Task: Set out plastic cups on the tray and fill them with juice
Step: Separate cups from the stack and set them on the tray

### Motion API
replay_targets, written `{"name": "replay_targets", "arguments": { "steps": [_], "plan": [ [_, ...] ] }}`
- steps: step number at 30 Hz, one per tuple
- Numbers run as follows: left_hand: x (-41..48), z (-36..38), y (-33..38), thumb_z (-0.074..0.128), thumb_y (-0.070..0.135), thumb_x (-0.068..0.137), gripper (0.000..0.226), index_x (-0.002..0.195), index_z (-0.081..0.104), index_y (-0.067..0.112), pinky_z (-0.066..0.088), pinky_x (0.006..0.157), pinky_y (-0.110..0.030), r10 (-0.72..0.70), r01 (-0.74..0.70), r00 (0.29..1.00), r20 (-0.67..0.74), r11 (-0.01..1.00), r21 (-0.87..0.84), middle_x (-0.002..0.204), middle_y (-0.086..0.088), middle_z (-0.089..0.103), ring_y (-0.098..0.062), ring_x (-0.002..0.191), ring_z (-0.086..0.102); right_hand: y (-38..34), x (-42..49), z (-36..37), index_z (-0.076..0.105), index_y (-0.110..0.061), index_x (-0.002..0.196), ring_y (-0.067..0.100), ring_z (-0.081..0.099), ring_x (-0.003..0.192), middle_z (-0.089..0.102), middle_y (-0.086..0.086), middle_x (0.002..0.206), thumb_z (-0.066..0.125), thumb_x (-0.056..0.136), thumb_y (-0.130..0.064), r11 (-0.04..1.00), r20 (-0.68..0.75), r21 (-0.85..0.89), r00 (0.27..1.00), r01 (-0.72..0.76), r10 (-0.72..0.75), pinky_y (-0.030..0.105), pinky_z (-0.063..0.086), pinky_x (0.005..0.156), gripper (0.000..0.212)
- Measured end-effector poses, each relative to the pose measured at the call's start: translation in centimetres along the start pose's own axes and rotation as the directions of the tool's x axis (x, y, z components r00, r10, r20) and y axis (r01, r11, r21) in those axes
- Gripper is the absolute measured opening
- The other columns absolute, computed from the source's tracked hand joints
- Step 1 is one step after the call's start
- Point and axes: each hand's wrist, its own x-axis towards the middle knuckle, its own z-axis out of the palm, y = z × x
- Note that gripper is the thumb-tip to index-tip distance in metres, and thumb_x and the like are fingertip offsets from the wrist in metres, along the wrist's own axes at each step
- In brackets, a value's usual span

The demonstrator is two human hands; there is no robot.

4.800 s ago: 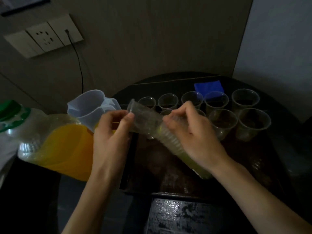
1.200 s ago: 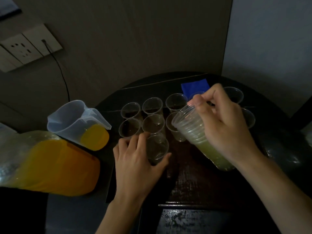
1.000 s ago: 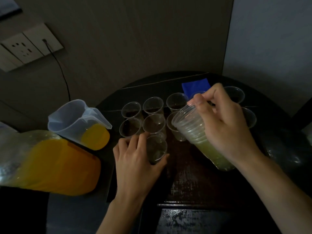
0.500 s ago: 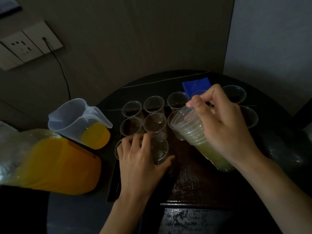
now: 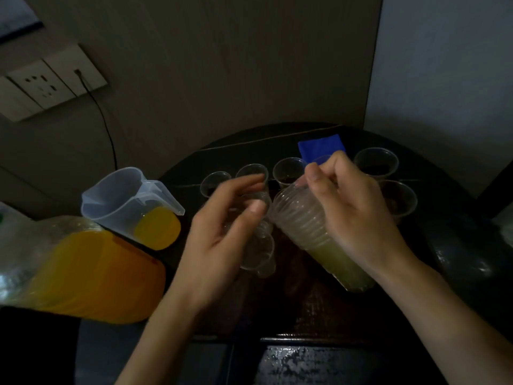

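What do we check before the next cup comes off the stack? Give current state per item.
1. Right hand grip on the cup stack: ok, fingers wrapped round it, stack tilted, rim toward the left hand.
2. Left hand pinch on the top cup: cannot tell, fingers curled by the rim, blurred.
3. Free spot on the tray: ok, bare surface on the side near the person.
4. Set-out cups upright: ok for those in view; some are hidden behind the hands.
5. Jug ready for filling: ok, orange juice inside, standing left of the tray.
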Motion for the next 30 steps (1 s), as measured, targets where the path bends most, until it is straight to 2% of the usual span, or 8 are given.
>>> {"name": "replay_targets", "arguments": {
  "steps": [3,7,10,14,17,20,25,30],
  "plan": [
    [1.7,-0.3,1.6,0.056,0.053,0.088,0.052,0.136,0.058,0.030,0.057,0.092,-0.038,-0.021,0.010,0.975,0.221,0.999,0.053,0.128,0.013,0.063,-0.011,0.119,0.062,-0.4,0.0,-0.2,0.054,-0.023,0.086,0.004,0.061,0.059,0.067,-0.005,0.078,0.046,0.088,-0.061,0.999,0.084,0.028,0.996,-0.027,0.024,0.017,0.048,0.053,0.039],
    [2.8,-0.3,2.5,0.068,0.051,0.080,0.055,0.129,0.061,0.028,0.060,0.087,-0.042,-0.036,0.024,0.980,0.194,0.998,0.065,0.119,0.010,0.068,-0.012,0.109,0.068,-0.5,0.2,-0.8,0.052,-0.027,0.081,0.006,0.057,0.057,0.066,0.001,0.074,0.048,0.094,-0.064,0.999,0.104,0.033,0.995,0.008,-0.011,0.018,0.044,0.051,0.039],
    [2.9,-0.2,2.8,0.068,0.053,0.075,0.054,0.124,0.062,0.031,0.062,0.083,-0.037,-0.016,0.001,0.993,0.114,0.991,0.131,0.112,0.012,0.069,-0.008,0.103,0.069,-0.5,0.1,-1.1,0.053,-0.022,0.083,0.000,0.056,0.057,0.064,-0.013,0.071,0.050,0.095,-0.060,0.999,0.134,0.016,0.991,0.028,-0.030,0.014,0.041,0.052,0.040],
    [3.1,-0.6,3.5,0.069,0.050,0.073,0.049,0.118,0.061,0.035,0.059,0.080,-0.023,-0.013,0.015,1.000,-0.016,0.996,0.093,0.108,0.015,0.068,-0.005,0.102,0.067,-0.5,0.1,-1.7,0.056,-0.012,0.086,0.008,0.055,0.055,0.063,0.002,0.072,0.050,0.090,-0.061,0.999,0.124,0.010,0.992,0.033,-0.034,0.018,0.042,0.049,0.049],
    [2.9,-1.9,4.4,0.066,0.037,0.079,0.042,0.120,0.058,0.031,0.053,0.077,-0.010,0.011,-0.013,0.974,-0.226,1.000,-0.009,0.107,0.016,0.068,-0.001,0.102,0.066,-0.4,0.4,-2.9,0.057,-0.013,0.089,0.025,0.068,0.068,0.069,0.012,0.081,0.047,0.088,-0.063,1.000,0.076,-0.018,0.997,0.006,-0.004,0.038,0.054,0.058,0.051],
    [1.7,-2.0,4.3,0.070,0.042,0.076,0.050,0.121,0.054,0.025,0.052,0.079,-0.012,0.106,-0.082,0.935,-0.338,0.993,0.086,0.104,0.017,0.067,-0.001,0.101,0.066,-0.3,0.8,-4.6,0.057,-0.016,0.088,0.023,0.068,0.071,0.071,0.011,0.085,0.045,0.085,-0.062,0.999,-0.023,-0.014,0.999,-0.040,0.040,0.029,0.054,0.060,0.047],
    [-0.5,2.7,1.2,0.078,0.044,0.068,0.062,0.121,0.052,0.023,0.056,0.086,-0.022,0.193,-0.148,0.971,-0.143,0.950,0.273,0.111,0.013,0.064,-0.008,0.106,0.066,0.0,0.9,-6.0,0.056,-0.016,0.087,0.009,0.069,0.069,0.071,0.004,0.085,0.045,0.086,-0.061,0.997,-0.113,-0.010,0.991,-0.074,0.072,0.017,0.051,0.058,0.046],
    [-1.1,5.7,-1.0,0.079,0.041,0.070,0.071,0.132,0.058,0.015,0.051,0.090,-0.016,0.227,-0.177,0.965,-0.134,0.934,0.310,0.120,0.007,0.064,-0.009,0.110,0.064,0.1,1.1,-6.2,0.056,-0.011,0.087,0.030,0.068,0.074,0.070,0.016,0.084,0.044,0.088,-0.064,0.998,-0.178,-0.047,0.983,-0.049,0.040,0.042,0.055,0.067,0.054]
  ]
}}
